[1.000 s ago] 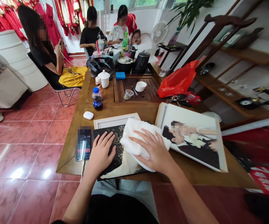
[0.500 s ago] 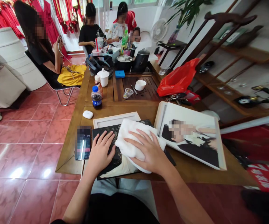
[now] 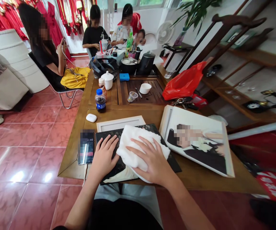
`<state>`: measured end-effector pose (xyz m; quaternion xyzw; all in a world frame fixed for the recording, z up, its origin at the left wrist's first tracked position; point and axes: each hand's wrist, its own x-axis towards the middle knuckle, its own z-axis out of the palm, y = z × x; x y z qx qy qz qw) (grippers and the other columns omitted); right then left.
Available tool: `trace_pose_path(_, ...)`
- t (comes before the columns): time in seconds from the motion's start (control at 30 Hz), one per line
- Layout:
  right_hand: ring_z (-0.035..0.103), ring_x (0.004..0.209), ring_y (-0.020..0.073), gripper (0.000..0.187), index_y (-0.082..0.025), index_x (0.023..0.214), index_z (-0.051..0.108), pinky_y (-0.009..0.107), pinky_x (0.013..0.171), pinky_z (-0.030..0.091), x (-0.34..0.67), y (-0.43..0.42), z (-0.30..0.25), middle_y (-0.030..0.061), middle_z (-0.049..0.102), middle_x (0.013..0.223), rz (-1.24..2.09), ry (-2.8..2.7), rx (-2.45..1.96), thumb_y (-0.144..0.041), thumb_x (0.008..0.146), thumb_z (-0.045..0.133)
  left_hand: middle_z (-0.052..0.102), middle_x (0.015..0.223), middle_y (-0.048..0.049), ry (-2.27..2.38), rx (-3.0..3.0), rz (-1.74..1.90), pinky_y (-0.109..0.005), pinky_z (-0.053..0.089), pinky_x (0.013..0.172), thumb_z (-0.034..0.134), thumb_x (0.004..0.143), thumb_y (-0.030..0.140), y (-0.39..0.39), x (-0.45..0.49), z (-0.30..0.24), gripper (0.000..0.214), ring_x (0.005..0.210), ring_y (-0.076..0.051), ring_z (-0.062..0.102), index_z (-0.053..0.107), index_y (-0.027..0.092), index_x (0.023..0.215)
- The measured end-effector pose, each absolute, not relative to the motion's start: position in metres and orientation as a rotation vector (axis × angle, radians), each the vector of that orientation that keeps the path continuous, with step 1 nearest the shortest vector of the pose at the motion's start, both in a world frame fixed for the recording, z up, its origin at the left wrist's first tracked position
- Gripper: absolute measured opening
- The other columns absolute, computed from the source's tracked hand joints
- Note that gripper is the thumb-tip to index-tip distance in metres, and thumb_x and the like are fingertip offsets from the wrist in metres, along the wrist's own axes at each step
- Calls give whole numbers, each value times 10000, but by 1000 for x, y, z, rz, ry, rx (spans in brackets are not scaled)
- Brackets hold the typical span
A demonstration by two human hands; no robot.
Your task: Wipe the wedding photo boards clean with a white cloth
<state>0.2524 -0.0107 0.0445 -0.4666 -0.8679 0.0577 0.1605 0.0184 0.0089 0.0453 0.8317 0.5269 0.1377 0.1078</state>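
Note:
A dark photo print point(image 3: 171, 158) lies flat at the near edge of the wooden table point(image 3: 80, 108). My left hand point(image 3: 103, 156) rests flat on its left part, fingers spread. My right hand point(image 3: 149, 158) presses a folded white cloth point(image 3: 135, 142) down on the print's middle, fingers stretched over the cloth. A white-framed picture point(image 3: 118, 123) lies just behind the print. A large framed portrait point(image 3: 200, 140) lies to the right of my right hand.
A phone point(image 3: 87, 147) with a timer lies left of the print, a white earbud case point(image 3: 91, 118) behind it. Further back stand a cola bottle point(image 3: 100, 101), a white lidded cup point(image 3: 108, 80), a tea tray point(image 3: 149, 92), a red plastic bag point(image 3: 183, 83). Several people sit beyond.
My right hand has slid the white cloth leftward across the print, uncovering the print's right corner. The left hand stays put. The phone timer moved from 0:39 to 0:40.

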Motion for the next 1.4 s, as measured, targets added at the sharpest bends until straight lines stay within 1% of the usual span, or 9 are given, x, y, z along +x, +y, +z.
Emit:
trace_pose_path(0.17,347,1458,382,666,-338,1457,531,642,1162,154,256,-25,44,68,462,1575,173,-2497,-1300,-400,802,632,460,1593,-30,1554,2433,398,-509,266,1261,464,1030,275,9,18,46,469,1514,-252,357,481,217,1496)
trace_pose_path(0.23,359,1451,380,655,-339,1443,543,643,1158,161,257,-20,44,67,480,1561,183,-2497,-1311,-400,798,639,459,1593,-36,1545,2440,397,-519,273,1257,485,1018,270,9,18,46,483,1513,-258,359,478,213,1498)
trace_pose_path(0.43,403,1426,367,529,-315,1384,595,638,1149,207,256,13,43,75,538,1512,135,-2418,-1392,-408,864,606,503,1562,-39,1567,2455,475,-520,314,1238,494,1016,274,8,19,43,455,1487,-258,405,511,233,1468)
trace_pose_path(0.57,411,1422,360,502,-310,1376,597,637,1144,221,257,15,41,77,547,1502,97,-2385,-1408,-426,888,590,510,1557,-35,1572,2459,487,-517,321,1236,495,1019,283,8,20,43,445,1482,-257,412,516,236,1462)
trace_pose_path(0.83,368,1441,378,593,-335,1418,564,636,1148,197,247,-32,46,76,506,1536,108,-2421,-1393,-417,834,631,477,1582,-37,1562,2436,427,-508,276,1257,476,1017,269,8,19,46,475,1506,-251,371,488,214,1489)
trace_pose_path(1.03,362,1442,391,696,-351,1433,549,637,1168,124,234,-41,48,70,484,1558,163,-2458,-1373,-381,746,656,430,1612,-40,1505,2442,386,-498,243,1268,562,940,215,9,14,44,599,1519,-261,345,442,233,1526)
trace_pose_path(1.13,370,1438,388,707,-350,1421,559,625,1173,116,237,-40,46,68,490,1555,173,-2463,-1367,-384,724,671,445,1603,-37,1515,2441,393,-488,241,1271,534,972,228,9,15,44,557,1519,-251,348,449,241,1522)
trace_pose_path(1.27,385,1432,375,658,-337,1409,567,614,1164,149,250,-40,44,71,505,1540,129,-2446,-1372,-378,759,657,487,1575,-36,1561,2441,424,-496,271,1260,469,1031,273,9,17,45,468,1507,-241,373,477,242,1498)
trace_pose_path(1.4,420,1402,378,599,-322,1395,574,615,1139,207,271,-41,43,78,542,1499,67,-2389,-1421,-390,803,640,482,1579,-27,1564,2437,427,-501,274,1257,475,1034,286,9,18,44,459,1507,-243,372,476,238,1491)
